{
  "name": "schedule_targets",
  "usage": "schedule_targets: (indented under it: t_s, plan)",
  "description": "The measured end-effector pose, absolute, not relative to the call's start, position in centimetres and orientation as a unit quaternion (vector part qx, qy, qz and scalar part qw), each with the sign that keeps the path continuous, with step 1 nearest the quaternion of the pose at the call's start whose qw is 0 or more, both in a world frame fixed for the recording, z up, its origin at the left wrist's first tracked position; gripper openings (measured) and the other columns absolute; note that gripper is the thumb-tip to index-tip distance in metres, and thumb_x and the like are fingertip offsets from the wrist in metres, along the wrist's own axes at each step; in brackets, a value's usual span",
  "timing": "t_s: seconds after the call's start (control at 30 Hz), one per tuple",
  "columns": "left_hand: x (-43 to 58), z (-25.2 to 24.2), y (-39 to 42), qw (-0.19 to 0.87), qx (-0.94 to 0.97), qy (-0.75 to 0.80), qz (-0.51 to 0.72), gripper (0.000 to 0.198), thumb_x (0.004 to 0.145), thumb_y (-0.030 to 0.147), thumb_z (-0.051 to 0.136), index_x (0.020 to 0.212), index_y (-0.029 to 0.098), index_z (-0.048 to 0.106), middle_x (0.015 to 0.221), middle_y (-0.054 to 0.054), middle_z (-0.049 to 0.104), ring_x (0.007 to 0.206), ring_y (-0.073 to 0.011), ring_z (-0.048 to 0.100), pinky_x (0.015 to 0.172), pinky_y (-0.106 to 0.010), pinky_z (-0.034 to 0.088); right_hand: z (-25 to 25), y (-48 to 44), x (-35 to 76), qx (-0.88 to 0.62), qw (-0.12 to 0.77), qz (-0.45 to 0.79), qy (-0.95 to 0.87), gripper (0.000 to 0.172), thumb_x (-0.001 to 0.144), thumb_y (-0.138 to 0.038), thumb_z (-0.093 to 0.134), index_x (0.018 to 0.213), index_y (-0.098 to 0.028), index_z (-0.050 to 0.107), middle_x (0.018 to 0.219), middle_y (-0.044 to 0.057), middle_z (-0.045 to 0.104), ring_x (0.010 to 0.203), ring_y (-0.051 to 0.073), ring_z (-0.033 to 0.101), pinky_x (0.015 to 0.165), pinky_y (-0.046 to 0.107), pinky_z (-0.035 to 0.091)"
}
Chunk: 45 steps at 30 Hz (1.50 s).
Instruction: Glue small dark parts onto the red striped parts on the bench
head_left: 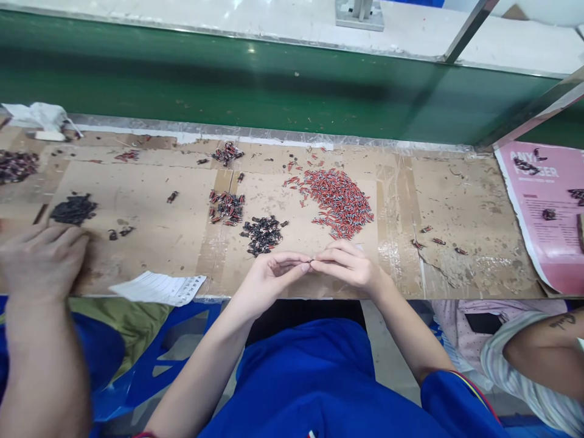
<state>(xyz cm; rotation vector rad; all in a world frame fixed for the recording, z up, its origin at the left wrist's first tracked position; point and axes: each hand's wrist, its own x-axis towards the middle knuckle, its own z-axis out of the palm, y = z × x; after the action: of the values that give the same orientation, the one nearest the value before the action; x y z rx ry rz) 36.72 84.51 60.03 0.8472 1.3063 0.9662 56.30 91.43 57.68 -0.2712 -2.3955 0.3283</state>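
Observation:
My left hand (280,274) and my right hand (349,264) meet over the near edge of the cardboard-covered bench. Fingertips of both are pinched together around a tiny dark part (311,261), mostly hidden, whose kind I cannot make out. Just beyond my left hand lies a heap of small black parts (263,235). Past my right hand spreads a larger pile of small red-and-silver parts (340,201). Behind the black heap is a cluster of black-and-red pieces (227,207), which look like the two kinds joined.
On the left, a co-worker's hand (43,255) rests by another black pile (73,208). A paper sheet (159,287) overhangs the front edge. Several loose pieces (438,241) lie at right, before a pink poster (547,213). The green belt (274,85) runs behind.

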Motion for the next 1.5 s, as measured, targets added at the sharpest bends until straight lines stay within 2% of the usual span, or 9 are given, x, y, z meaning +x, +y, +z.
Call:
schedule_targets:
  t_s: [0.17, 0.37, 0.57, 0.73, 0.9, 1.17, 1.27, 1.37, 1.5]
  plan:
    - [36.9, 60.5, 84.7, 0.626, 0.354, 0.563, 0.407, 0.035, 0.06, 0.044, 0.082, 0.08, 0.016, 0.075, 0.079, -0.009, 0.076, 0.081, -0.0238, 0.073, 0.083, -0.036, 0.059, 58.0, 91.6, 56.7, -0.107, 0.306, 0.122, -0.938, 0.023, 0.095, -0.013, 0.05, 0.103, -0.022, 0.07, 0.093, 0.007, 0.073, 0.09, 0.019, 0.064, 0.073, 0.035, 0.059]
    - [37.5, 60.6, 84.9, 0.592, 0.377, 0.572, 0.425, 0.029, 0.063, 0.042, 0.079, 0.075, 0.016, 0.073, 0.077, -0.007, 0.075, 0.074, -0.0204, 0.071, 0.075, -0.031, 0.058, 58.3, 91.6, 56.7, -0.118, 0.325, 0.125, -0.93, 0.025, 0.097, -0.016, 0.047, 0.099, -0.021, 0.072, 0.091, 0.007, 0.074, 0.089, 0.018, 0.065, 0.07, 0.033, 0.058]
    - [38.4, 60.9, 84.7, 0.557, 0.396, 0.576, 0.449, 0.027, 0.069, 0.041, 0.074, 0.079, 0.017, 0.071, 0.079, -0.006, 0.074, 0.075, -0.0193, 0.07, 0.074, -0.03, 0.057, 57.9, 89.9, 55.9, -0.24, 0.45, 0.323, -0.797, 0.014, 0.089, -0.023, 0.063, 0.098, -0.023, 0.073, 0.087, 0.006, 0.076, 0.079, 0.017, 0.067, 0.072, 0.036, 0.059]
    - [39.2, 61.3, 84.3, 0.513, 0.405, 0.585, 0.481, 0.025, 0.072, 0.041, 0.071, 0.078, 0.017, 0.071, 0.08, -0.006, 0.074, 0.078, -0.0193, 0.069, 0.077, -0.029, 0.057, 58.0, 87.1, 53.8, -0.429, 0.498, 0.515, -0.55, 0.017, 0.075, -0.03, 0.076, 0.089, -0.02, 0.074, 0.081, 0.005, 0.077, 0.07, 0.017, 0.072, 0.07, 0.034, 0.062]
    - [39.5, 61.4, 83.5, 0.481, 0.397, 0.592, 0.51, 0.02, 0.075, 0.035, 0.069, 0.083, 0.017, 0.07, 0.085, -0.006, 0.074, 0.081, -0.0182, 0.069, 0.08, -0.028, 0.056, 58.5, 85.9, 52.1, -0.476, 0.515, 0.56, -0.441, 0.021, 0.068, -0.03, 0.08, 0.084, -0.019, 0.073, 0.08, 0.005, 0.077, 0.072, 0.019, 0.073, 0.071, 0.033, 0.063]
    - [38.6, 60.5, 83.2, 0.461, 0.411, 0.595, 0.514, 0.016, 0.08, 0.032, 0.064, 0.085, 0.017, 0.068, 0.085, -0.005, 0.073, 0.082, -0.0183, 0.069, 0.079, -0.028, 0.055, 57.7, 86.1, 51.0, -0.464, 0.515, 0.507, -0.512, 0.015, 0.077, -0.028, 0.075, 0.09, -0.021, 0.074, 0.082, 0.004, 0.076, 0.072, 0.018, 0.072, 0.069, 0.032, 0.061]
    - [36.4, 59.4, 84.1, 0.321, 0.454, 0.654, 0.513, 0.018, 0.084, 0.033, 0.06, 0.093, 0.019, 0.068, 0.094, -0.006, 0.072, 0.091, -0.0194, 0.066, 0.088, -0.032, 0.051, 57.9, 87.2, 52.6, -0.445, 0.46, 0.397, -0.659, 0.018, 0.084, -0.03, 0.068, 0.101, -0.023, 0.073, 0.093, 0.007, 0.075, 0.083, 0.02, 0.069, 0.079, 0.039, 0.058]
    - [32.6, 57.9, 85.5, 0.129, 0.492, 0.712, 0.484, 0.017, 0.088, 0.033, 0.055, 0.094, 0.021, 0.066, 0.095, -0.007, 0.07, 0.096, -0.022, 0.062, 0.095, -0.038, 0.046, 58.3, 88.6, 55.8, -0.404, 0.378, 0.267, -0.789, 0.028, 0.083, -0.033, 0.071, 0.11, -0.026, 0.07, 0.104, 0.009, 0.072, 0.104, 0.027, 0.061, 0.093, 0.05, 0.051]
    - [27.3, 55.9, 87.5, 0.044, 0.517, 0.746, 0.418, 0.018, 0.09, 0.033, 0.052, 0.092, 0.023, 0.066, 0.098, -0.011, 0.067, 0.105, -0.0284, 0.056, 0.102, -0.05, 0.035, 57.8, 89.4, 59.5, -0.394, 0.237, 0.184, -0.869, 0.043, 0.081, -0.034, 0.072, 0.122, -0.026, 0.064, 0.117, 0.011, 0.067, 0.116, 0.033, 0.049, 0.096, 0.058, 0.046]
